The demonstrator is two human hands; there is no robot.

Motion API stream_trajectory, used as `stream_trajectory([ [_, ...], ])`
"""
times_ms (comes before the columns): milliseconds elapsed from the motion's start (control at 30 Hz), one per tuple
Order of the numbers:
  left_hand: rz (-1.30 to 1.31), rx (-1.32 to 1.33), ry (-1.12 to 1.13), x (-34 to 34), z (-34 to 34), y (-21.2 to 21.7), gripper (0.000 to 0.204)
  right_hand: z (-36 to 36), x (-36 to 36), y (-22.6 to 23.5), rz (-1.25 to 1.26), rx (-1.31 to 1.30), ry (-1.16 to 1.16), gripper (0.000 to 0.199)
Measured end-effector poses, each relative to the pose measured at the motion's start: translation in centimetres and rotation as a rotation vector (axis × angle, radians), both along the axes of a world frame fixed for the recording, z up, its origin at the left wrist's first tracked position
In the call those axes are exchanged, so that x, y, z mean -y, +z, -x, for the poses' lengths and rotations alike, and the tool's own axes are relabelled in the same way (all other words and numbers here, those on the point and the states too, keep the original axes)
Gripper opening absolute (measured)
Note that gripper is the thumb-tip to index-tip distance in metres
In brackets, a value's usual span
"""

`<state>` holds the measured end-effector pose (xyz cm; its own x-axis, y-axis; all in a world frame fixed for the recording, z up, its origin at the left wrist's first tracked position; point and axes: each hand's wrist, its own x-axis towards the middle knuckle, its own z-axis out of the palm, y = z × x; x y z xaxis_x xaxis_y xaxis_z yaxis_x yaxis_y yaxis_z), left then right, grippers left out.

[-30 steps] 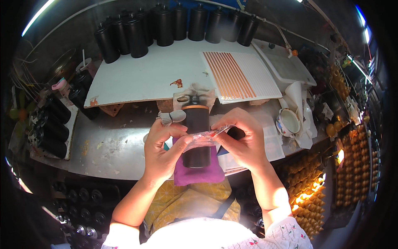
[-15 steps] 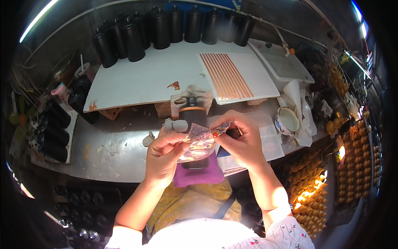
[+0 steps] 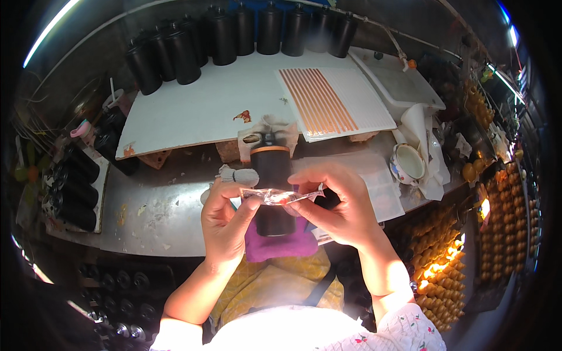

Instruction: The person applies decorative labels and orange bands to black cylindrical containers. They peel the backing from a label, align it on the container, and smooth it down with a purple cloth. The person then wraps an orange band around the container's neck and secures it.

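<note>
Between my two hands is a thin, shiny patterned film sheet (image 3: 270, 196), seen nearly edge-on. My left hand (image 3: 227, 217) pinches its left end between thumb and fingers. At its right end, my right hand (image 3: 335, 202) pinches it the same way. Behind and below the sheet lies a black bottle (image 3: 273, 169) with an orange band near its neck. The bottle's lower part rests on a purple cushion (image 3: 281, 248), its neck against a stained whitish cloth (image 3: 287, 131). A bundled grey-white cloth (image 3: 237, 175) sits just beyond my left fingers.
A white board (image 3: 193, 105) holds several black bottles (image 3: 223, 38) along its back. A sheet of copper-coloured strips (image 3: 319, 102) lies on its right. A patterned enamel bowl (image 3: 408, 162) stands at right, beside crumpled white paper (image 3: 430, 175). More black bottles (image 3: 76, 193) lie at left.
The film sheet has tilted from hanging with its patterned face visible to nearly edge-on. Both hands keep their pinch on it, and the bottle shows more beneath.
</note>
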<state>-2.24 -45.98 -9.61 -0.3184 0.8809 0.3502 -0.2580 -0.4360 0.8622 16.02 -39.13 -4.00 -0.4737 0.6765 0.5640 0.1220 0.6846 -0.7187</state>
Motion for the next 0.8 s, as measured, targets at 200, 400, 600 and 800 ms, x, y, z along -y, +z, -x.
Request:
stream_trajectory([
  [200, -0.115, 0.086, -0.012, 3.0, -0.8, 0.2, 0.012, -1.6, 1.7, 0.4, 0.141, -0.001, 0.130, 0.015],
  [400, 0.123, 0.155, 0.011, -0.5, -0.6, -2.0, 0.006, -0.9, -0.1, -2.8, 0.625, -0.072, 0.017, 0.014],
  [600, 0.161, 0.258, 0.050, -3.2, 0.3, -6.9, 0.010, 0.8, -2.6, -8.5, 0.750, -0.194, 0.064, 0.013],
  [800, 0.168, 0.173, 0.048, -3.1, -2.1, -6.3, 0.006, 1.0, -3.4, -10.5, 0.909, -0.442, 0.108, 0.015],
])
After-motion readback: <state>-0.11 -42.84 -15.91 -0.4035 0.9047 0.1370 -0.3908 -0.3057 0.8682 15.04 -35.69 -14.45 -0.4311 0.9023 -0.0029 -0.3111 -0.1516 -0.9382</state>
